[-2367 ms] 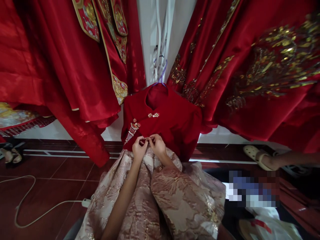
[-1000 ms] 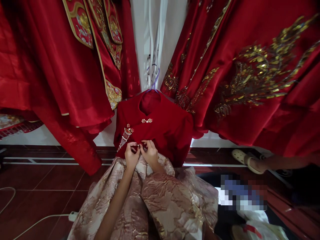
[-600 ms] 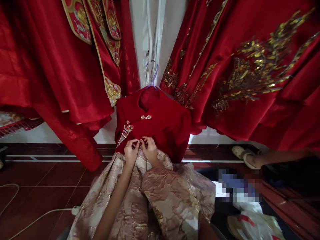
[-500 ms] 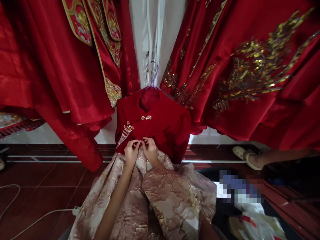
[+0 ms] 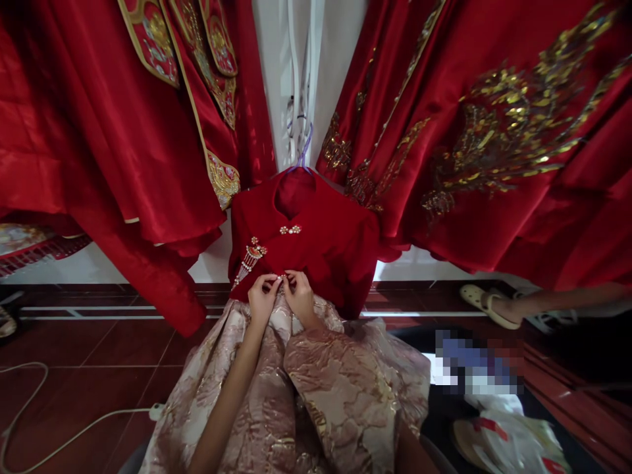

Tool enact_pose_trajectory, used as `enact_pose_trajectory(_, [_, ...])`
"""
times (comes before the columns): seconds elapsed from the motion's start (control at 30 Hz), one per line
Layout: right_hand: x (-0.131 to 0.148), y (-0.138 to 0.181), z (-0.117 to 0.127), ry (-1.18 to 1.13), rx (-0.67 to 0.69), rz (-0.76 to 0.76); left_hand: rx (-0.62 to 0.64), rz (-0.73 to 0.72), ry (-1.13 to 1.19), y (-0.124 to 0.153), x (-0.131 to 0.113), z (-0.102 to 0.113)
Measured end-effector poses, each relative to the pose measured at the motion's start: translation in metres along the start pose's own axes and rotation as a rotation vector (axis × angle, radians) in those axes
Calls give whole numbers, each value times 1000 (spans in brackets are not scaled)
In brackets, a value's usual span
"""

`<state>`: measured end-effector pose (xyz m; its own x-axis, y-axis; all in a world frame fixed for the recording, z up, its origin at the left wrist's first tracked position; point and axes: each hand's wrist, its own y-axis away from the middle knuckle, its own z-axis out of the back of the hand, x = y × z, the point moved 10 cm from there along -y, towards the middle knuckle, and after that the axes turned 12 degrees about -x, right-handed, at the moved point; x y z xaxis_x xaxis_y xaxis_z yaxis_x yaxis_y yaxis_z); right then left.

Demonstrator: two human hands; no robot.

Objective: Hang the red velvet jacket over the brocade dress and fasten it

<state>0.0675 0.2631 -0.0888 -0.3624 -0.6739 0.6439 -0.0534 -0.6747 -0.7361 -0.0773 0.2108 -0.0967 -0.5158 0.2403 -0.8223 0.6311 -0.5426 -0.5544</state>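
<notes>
A red velvet top (image 5: 326,243) hangs on a purple hanger (image 5: 305,148) in front of me. Its pale pink-gold brocade skirt (image 5: 345,388) spreads down over my lap. Both my hands meet at the waist, where red cloth joins brocade. With thumb and fingertips closed, my left hand (image 5: 263,297) pinches one side of a small beaded ornament (image 5: 280,278). The other side is pinched by my right hand (image 5: 300,296); fingertips partly cover the piece. Above them a pearl clasp (image 5: 290,230) sits below the collar, and a tasselled beaded brooch (image 5: 253,253) lies left of it.
Red embroidered gowns hang close on the left (image 5: 162,158) and right (image 5: 385,191). A white cable (image 5: 99,419) runs over the tiled floor at left. At right are plastic-wrapped items (image 5: 513,441) and another person's foot in a cream clog (image 5: 486,306).
My hands stay together at the waist, with small shifts of the fingers around the beaded ornament. The view has shifted slightly. The other person's foot at right has moved a little.
</notes>
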Motion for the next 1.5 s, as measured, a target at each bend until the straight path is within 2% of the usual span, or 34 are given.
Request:
enact_pose_trajectory(0.17, [-2,2,0,29,35,-12,3,30,-7,1,3,-2])
enact_pose_trajectory(0.77, [4,2,7,22,13,52,6,154,-102,0,11,-2])
enact_pose_trajectory(1.1, [6,1,8,8,18,36,18,104,-89,-2,8,-3])
enact_pose_trajectory(1.27, [5,2,8,5,34,26,122,88,67,3,2,-16])
enact_pose_trajectory(1.4, [1,4,9,8,17,19,257,58,143,5,-16,-27])
enact_pose_trajectory(1.47, [-1,3,12,23,-16,11,284,98,205,-2,-21,-29])
enact_pose_trajectory(1.5, [-2,3,13,33,-34,9,255,154,251,-9,-19,-28])
